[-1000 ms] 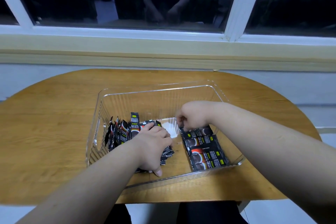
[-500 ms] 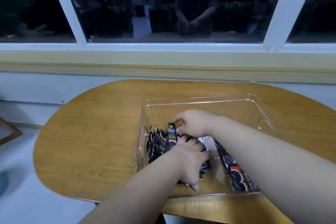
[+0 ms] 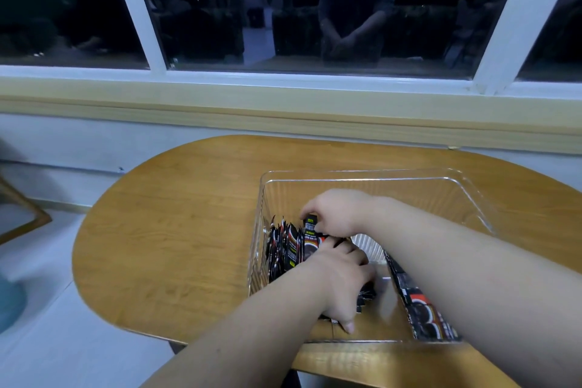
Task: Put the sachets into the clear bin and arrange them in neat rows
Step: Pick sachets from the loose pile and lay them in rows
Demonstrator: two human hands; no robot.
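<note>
The clear bin (image 3: 362,174) stands on the wooden table. Black sachets stand on edge in a row (image 3: 285,249) against its left wall. My left hand (image 3: 341,280) lies over the right end of that row, fingers curled round the sachets there. My right hand (image 3: 333,213) reaches across from the right and pinches the top of one upright sachet (image 3: 310,225) at the row's end. A second row of sachets (image 3: 422,309) lies flat along the bin's right side, partly hidden under my right forearm.
The oval wooden table (image 3: 176,230) has bare surface to the left of the bin and behind it. A wall and window sill (image 3: 283,104) run just beyond the table. A wooden frame (image 3: 28,214) stands on the floor at far left.
My right hand has moved left from the flat sachets on the right to the upright row and now pinches a sachet there. The view has swung left. My left hand stays on the row.
</note>
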